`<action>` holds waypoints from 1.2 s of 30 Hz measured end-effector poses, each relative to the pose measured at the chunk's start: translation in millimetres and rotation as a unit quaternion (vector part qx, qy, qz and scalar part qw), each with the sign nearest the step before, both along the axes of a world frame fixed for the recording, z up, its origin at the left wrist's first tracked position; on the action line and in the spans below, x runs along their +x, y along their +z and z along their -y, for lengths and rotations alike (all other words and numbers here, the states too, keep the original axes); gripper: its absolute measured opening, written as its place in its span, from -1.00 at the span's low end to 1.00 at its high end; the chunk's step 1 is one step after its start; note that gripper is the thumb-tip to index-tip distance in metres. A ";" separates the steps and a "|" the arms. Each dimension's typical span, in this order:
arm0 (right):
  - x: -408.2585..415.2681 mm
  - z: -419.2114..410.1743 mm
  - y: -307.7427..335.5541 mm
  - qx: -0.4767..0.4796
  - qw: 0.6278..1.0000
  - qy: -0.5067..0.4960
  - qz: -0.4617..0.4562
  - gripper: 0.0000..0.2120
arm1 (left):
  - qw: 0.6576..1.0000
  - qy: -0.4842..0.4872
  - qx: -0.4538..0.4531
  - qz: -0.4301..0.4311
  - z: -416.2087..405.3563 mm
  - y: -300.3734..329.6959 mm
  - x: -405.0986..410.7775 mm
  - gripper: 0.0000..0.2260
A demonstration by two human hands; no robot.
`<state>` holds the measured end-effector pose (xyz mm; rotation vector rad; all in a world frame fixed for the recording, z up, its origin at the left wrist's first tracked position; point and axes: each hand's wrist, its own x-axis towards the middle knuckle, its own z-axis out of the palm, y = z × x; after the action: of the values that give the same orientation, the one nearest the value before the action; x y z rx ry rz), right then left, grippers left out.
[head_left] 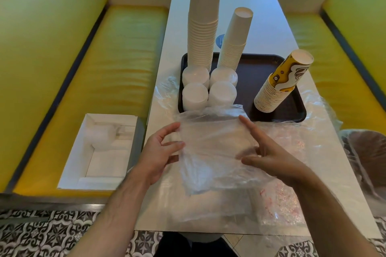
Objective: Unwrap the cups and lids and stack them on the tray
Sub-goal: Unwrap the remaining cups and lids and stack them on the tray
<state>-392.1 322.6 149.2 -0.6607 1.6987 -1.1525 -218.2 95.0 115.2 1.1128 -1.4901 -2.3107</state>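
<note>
Clear plastic wrap [211, 148] is held above the table [240, 6] between both hands: the left hand [155, 157] pinches its edge, the right hand [269, 152] is pressed against it with fingers spread. Cup stacks [202, 33] and lid stacks [195, 96] stand on the dark tray [259, 75] just behind.

no legible text, red print on plastic wrap [277, 192] too blurred

The tallest cup stack [203, 16] runs off the top edge, and the plastic wrap [211, 148] veils the left fingertips (grip unclear)
</note>
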 end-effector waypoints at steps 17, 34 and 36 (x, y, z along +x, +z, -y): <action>75.4 15.1 -38.1 0.125 0.880 -0.030 -0.457 -0.39 | 0.919 -0.126 -0.348 0.135 -6.7 -20.9 7.7 -0.25; 102.0 -8.5 -99.5 0.188 0.844 0.152 -0.479 -0.42 | 0.800 -0.266 -0.471 0.261 4.7 -38.8 3.0 -0.35; 99.0 -10.3 -94.3 0.150 0.859 0.122 -0.474 -0.44 | 0.775 -0.277 -0.494 0.280 4.1 -37.7 2.3 -0.37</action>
<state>-293.2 332.9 54.9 -1.3281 2.4317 -0.3238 -215.9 90.9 77.5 1.0941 -3.0254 -0.9200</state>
